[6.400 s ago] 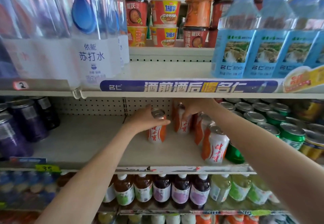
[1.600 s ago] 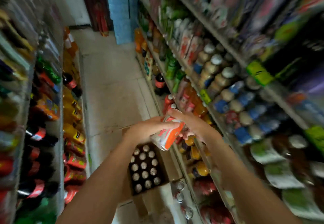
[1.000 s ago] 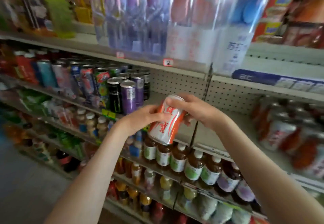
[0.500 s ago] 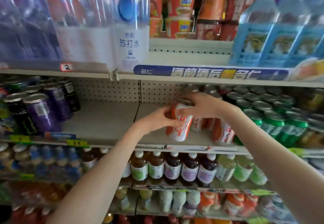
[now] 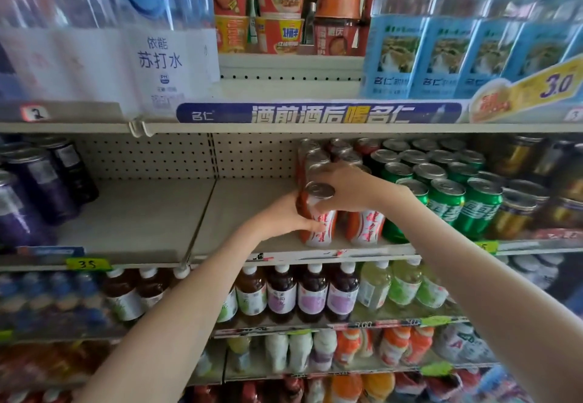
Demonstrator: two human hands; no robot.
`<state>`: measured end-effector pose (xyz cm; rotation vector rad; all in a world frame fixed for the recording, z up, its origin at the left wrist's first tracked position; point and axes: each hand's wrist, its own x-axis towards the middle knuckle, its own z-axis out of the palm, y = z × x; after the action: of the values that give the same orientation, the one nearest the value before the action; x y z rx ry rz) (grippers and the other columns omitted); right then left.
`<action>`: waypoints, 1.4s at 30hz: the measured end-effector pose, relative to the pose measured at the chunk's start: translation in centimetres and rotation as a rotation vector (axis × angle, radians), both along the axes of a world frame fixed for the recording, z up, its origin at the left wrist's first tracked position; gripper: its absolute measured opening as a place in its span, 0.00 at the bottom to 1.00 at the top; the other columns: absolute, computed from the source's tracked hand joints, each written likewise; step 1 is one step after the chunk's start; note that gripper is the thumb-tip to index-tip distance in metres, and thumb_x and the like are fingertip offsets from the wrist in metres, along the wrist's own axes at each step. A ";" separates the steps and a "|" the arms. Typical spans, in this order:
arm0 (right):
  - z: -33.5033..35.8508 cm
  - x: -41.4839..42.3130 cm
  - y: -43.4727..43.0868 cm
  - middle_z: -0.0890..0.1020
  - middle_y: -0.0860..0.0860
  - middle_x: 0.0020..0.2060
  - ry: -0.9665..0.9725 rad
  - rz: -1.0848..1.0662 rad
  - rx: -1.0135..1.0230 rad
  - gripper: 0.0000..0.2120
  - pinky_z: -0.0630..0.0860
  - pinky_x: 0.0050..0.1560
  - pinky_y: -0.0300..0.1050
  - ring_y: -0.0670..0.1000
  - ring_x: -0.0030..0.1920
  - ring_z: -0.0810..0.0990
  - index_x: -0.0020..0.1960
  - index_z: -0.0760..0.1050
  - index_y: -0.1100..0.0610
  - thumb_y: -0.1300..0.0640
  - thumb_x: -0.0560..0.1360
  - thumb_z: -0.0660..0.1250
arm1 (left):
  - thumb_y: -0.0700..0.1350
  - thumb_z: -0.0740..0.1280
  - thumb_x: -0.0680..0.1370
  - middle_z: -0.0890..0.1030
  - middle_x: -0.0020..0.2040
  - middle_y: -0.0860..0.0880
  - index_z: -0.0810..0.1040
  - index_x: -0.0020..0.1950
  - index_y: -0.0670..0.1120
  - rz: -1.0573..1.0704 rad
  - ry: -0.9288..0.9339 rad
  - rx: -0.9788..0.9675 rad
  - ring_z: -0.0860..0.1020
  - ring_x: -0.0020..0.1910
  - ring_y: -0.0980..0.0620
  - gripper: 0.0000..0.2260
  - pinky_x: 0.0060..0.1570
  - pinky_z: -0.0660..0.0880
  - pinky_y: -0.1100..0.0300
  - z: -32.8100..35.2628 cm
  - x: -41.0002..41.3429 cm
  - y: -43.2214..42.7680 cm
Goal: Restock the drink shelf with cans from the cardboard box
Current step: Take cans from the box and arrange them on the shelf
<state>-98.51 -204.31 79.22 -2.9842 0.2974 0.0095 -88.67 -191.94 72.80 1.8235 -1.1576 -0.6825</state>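
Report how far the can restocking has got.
Done: orange-and-white aluminium cans stand in rows beside the green cans. In hand: left hand and right hand grip another orange-and-white can, upright at the front. Left: the white metal shelf has open space leftward; the cardboard box is out of view, so remaining stock is unknown.

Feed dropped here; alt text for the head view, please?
The left hand grips the side and the right hand the top of an orange-and-white can, upright at the shelf front. Matching cans stand beside it, green cans further right.
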 end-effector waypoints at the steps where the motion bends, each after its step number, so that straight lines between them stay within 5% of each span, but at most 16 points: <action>1: 0.0 0.0 0.0 0.72 0.53 0.64 0.011 -0.002 -0.011 0.31 0.70 0.62 0.53 0.55 0.65 0.67 0.69 0.69 0.52 0.45 0.69 0.70 | 0.39 0.75 0.70 0.79 0.51 0.58 0.75 0.59 0.49 -0.001 0.001 0.000 0.75 0.49 0.66 0.20 0.51 0.72 0.69 -0.1 -0.1 -0.1; 7: -0.3 -0.2 -0.4 0.66 0.52 0.70 0.000 -0.030 -0.021 0.36 0.65 0.68 0.55 0.55 0.70 0.61 0.73 0.63 0.49 0.44 0.68 0.71 | 0.35 0.73 0.71 0.77 0.50 0.62 0.72 0.56 0.56 -0.003 0.037 -0.016 0.74 0.49 0.67 0.22 0.57 0.69 0.66 -0.1 -0.7 -0.3; 14: -0.8 -0.3 -0.3 0.63 0.51 0.72 -0.025 -0.003 -0.048 0.35 0.60 0.70 0.56 0.56 0.72 0.59 0.74 0.60 0.49 0.45 0.71 0.69 | 0.39 0.74 0.71 0.75 0.59 0.53 0.70 0.55 0.58 0.076 0.066 -0.059 0.71 0.62 0.52 0.20 0.64 0.68 0.57 -0.7 -1.7 -0.3; 18: -1.1 -0.6 -0.3 0.63 0.50 0.72 -0.054 0.009 -0.053 0.34 0.60 0.70 0.56 0.56 0.72 0.60 0.74 0.60 0.49 0.46 0.72 0.67 | 0.37 0.71 0.74 0.72 0.54 0.61 0.69 0.52 0.63 0.036 0.071 -0.093 0.69 0.59 0.59 0.21 0.57 0.67 0.70 -0.6 -2.2 -0.2; 21: -1.3 -1.0 -0.1 0.64 0.49 0.72 -0.106 0.018 -0.060 0.33 0.61 0.69 0.54 0.56 0.70 0.64 0.73 0.62 0.49 0.42 0.71 0.66 | 0.41 0.72 0.74 0.65 0.62 0.54 0.69 0.49 0.66 0.053 0.030 -0.067 0.68 0.62 0.55 0.20 0.67 0.64 0.60 -0.2 -2.4 0.1; 24: -1.7 -1.2 0.4 0.65 0.50 0.71 -0.182 0.014 -0.123 0.34 0.60 0.69 0.52 0.56 0.69 0.64 0.73 0.62 0.50 0.40 0.71 0.66 | 0.41 0.72 0.74 0.64 0.68 0.50 0.65 0.48 0.65 0.075 0.044 -0.065 0.72 0.52 0.61 0.21 0.60 0.66 0.62 0.2 -2.2 0.5; 26: -1.9 -1.4 0.9 0.65 0.50 0.71 -0.239 0.040 -0.180 0.33 0.57 0.69 0.52 0.55 0.70 0.61 0.73 0.62 0.51 0.40 0.73 0.65 | 0.43 0.72 0.74 0.66 0.68 0.52 0.67 0.56 0.62 0.104 0.016 -0.052 0.73 0.53 0.61 0.20 0.58 0.65 0.64 -0.1 -1.8 0.7; 29: -1.6 -1.4 2.2 0.66 0.50 0.69 -0.331 0.117 -0.198 0.32 0.56 0.67 0.49 0.54 0.69 0.61 0.73 0.62 0.51 0.39 0.73 0.62 | 0.47 0.72 0.73 0.67 0.66 0.52 0.64 0.70 0.52 0.244 -0.154 -0.044 0.69 0.64 0.55 0.28 0.62 0.65 0.61 -0.7 -0.9 1.7; 32: -1.6 -0.7 4.7 0.74 0.52 0.60 -0.419 0.237 -0.149 0.29 0.65 0.61 0.53 0.56 0.61 0.69 0.66 0.71 0.55 0.41 0.71 0.55 | 0.45 0.70 0.75 0.69 0.61 0.53 0.69 0.65 0.52 0.344 -0.213 -0.157 0.71 0.61 0.57 0.20 0.61 0.68 0.62 -0.7 -0.3 3.9; 36: -2.8 1.4 10.0 0.79 0.53 0.52 -0.567 0.438 -0.113 0.18 0.74 0.44 0.51 0.57 0.49 0.76 0.56 0.77 0.58 0.50 0.71 0.63 | 0.41 0.69 0.75 0.76 0.55 0.52 0.73 0.53 0.56 0.571 -0.035 -0.385 0.76 0.56 0.54 0.12 0.59 0.73 0.59 -0.8 0.3 9.2; 38: -3.5 2.9 13.9 0.79 0.51 0.52 -0.612 0.554 -0.059 0.18 0.74 0.43 0.50 0.56 0.48 0.76 0.57 0.77 0.58 0.50 0.71 0.61 | 0.38 0.69 0.75 0.77 0.50 0.54 0.74 0.50 0.54 0.742 -0.119 -0.473 0.76 0.51 0.58 0.11 0.53 0.72 0.67 -1.3 0.6 13.5; 42: -5.6 5.9 21.9 0.80 0.53 0.51 -0.614 0.741 0.080 0.17 0.75 0.45 0.51 0.57 0.48 0.76 0.58 0.77 0.59 0.56 0.70 0.65 | 0.38 0.69 0.75 0.79 0.50 0.50 0.74 0.48 0.58 1.005 -0.232 -0.496 0.78 0.50 0.54 0.14 0.50 0.74 0.63 -3.7 1.4 22.6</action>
<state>-92.59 -182.40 73.59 -2.6524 -0.8354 -0.7589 -87.23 -169.32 69.11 1.7647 -0.3533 0.3724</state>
